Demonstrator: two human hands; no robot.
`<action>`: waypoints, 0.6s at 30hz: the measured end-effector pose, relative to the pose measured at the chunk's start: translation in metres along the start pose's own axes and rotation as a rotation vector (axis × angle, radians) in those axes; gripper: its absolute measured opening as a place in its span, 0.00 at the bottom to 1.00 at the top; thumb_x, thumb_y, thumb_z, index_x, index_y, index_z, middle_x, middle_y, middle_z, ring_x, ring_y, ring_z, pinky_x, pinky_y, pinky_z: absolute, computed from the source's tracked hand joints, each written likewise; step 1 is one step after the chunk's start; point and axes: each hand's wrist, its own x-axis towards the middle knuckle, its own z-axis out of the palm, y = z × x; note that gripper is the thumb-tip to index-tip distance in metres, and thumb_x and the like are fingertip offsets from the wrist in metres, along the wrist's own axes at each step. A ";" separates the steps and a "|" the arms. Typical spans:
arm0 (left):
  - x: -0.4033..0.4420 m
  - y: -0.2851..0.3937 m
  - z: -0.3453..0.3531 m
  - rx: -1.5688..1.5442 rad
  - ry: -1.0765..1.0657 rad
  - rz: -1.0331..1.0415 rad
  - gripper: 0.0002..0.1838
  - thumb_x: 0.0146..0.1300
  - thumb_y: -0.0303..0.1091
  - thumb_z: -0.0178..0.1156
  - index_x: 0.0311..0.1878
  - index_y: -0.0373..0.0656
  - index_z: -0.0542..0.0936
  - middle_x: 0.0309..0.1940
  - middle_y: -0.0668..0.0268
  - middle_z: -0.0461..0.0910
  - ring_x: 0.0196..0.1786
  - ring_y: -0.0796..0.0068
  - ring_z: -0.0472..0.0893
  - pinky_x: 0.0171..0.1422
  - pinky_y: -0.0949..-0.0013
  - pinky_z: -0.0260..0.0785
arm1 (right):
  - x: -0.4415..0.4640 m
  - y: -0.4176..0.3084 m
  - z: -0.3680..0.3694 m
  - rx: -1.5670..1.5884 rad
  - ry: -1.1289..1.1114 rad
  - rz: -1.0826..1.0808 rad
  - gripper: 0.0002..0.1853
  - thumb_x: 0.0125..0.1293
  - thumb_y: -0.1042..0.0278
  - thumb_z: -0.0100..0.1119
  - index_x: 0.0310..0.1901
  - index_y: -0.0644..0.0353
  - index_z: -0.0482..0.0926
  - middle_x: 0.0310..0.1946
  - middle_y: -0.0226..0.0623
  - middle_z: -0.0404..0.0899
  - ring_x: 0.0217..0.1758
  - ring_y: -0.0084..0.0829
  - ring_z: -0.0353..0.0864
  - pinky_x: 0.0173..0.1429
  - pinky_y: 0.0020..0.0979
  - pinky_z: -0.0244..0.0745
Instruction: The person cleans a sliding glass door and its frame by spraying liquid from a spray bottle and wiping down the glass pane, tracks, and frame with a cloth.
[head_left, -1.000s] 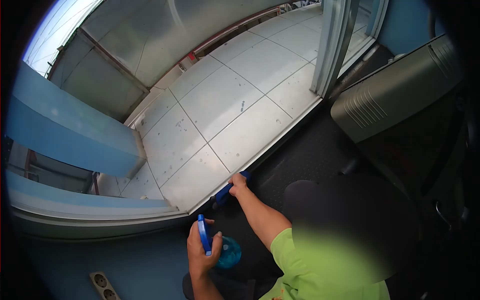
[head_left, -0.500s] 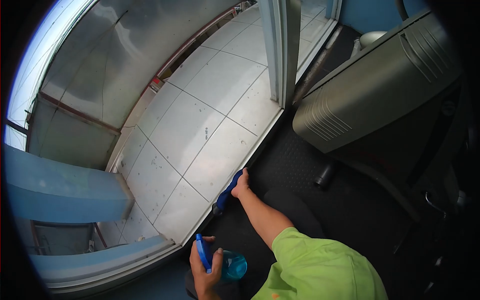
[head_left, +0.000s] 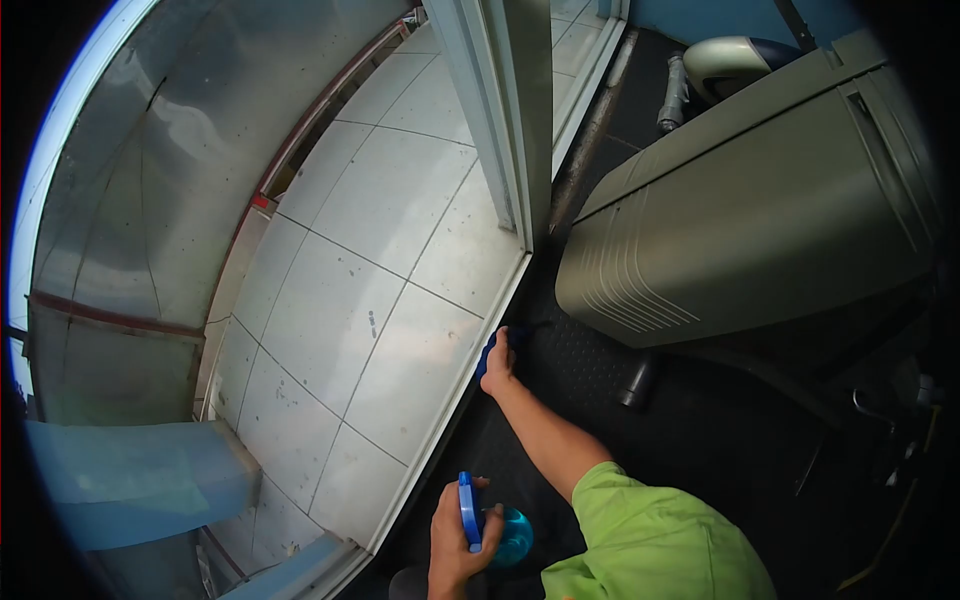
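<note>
Right hand (head_left: 498,362) has its fingers closed over a dark blue cloth (head_left: 486,360), right by the white sill (head_left: 430,437); can't tell how hard they're squeezing. Left hand (head_left: 459,540), around 6 o'clock from there, is wrapped around the neck of a spray bottle (head_left: 514,537); can't see if a finger's on the trigger. IMO keep the cloth flat under the fingertips, press evenly along the edge, and hold the bottle clear of that arm.

Looks-wise, the cloth's bunched up and mostly hidden by the palm. The bottle's see-through, with turquoise liquid and a bright blue spray head. Further out from the cloth: pale speckled tiles (head_left: 330,290) at 10 o'clock, upright post (head_left: 525,120) at 12, big grey-green machine cover (head_left: 740,220) at 2.
</note>
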 end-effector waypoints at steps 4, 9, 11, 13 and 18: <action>-0.012 0.006 -0.002 -0.041 -0.086 -0.232 0.19 0.53 0.30 0.65 0.50 0.38 0.76 0.42 0.56 0.81 0.46 0.63 0.83 0.51 0.64 0.73 | 0.007 -0.068 0.041 -0.030 0.036 0.058 0.42 0.71 0.35 0.40 0.73 0.63 0.56 0.76 0.45 0.53 0.78 0.43 0.53 0.77 0.45 0.52; -0.052 -0.004 -0.004 0.196 -0.013 0.003 0.22 0.56 0.28 0.64 0.56 0.39 0.75 0.42 0.54 0.80 0.43 0.60 0.82 0.48 0.61 0.73 | 0.032 -0.076 0.057 -0.084 0.109 -0.042 0.41 0.72 0.36 0.38 0.71 0.65 0.59 0.75 0.47 0.57 0.77 0.44 0.56 0.77 0.45 0.54; -0.070 -0.007 -0.006 0.135 0.028 -0.087 0.22 0.56 0.28 0.64 0.56 0.39 0.74 0.41 0.55 0.80 0.43 0.61 0.81 0.49 0.61 0.73 | 0.033 -0.078 0.051 -0.061 0.125 -0.093 0.40 0.72 0.36 0.38 0.71 0.67 0.61 0.73 0.49 0.59 0.76 0.45 0.59 0.76 0.44 0.55; -0.081 -0.015 -0.008 0.102 0.027 -0.110 0.21 0.57 0.27 0.63 0.55 0.38 0.74 0.40 0.55 0.80 0.42 0.61 0.81 0.49 0.61 0.73 | 0.028 -0.077 0.041 -0.055 0.104 -0.117 0.40 0.72 0.37 0.41 0.70 0.68 0.62 0.73 0.48 0.59 0.75 0.44 0.60 0.76 0.41 0.55; -0.097 -0.018 -0.017 0.036 -0.027 -0.346 0.20 0.54 0.31 0.66 0.50 0.38 0.76 0.43 0.56 0.81 0.44 0.65 0.82 0.51 0.64 0.72 | 0.007 -0.066 0.001 -0.021 -0.093 -0.497 0.37 0.72 0.40 0.48 0.67 0.69 0.67 0.67 0.40 0.68 0.68 0.32 0.67 0.71 0.32 0.60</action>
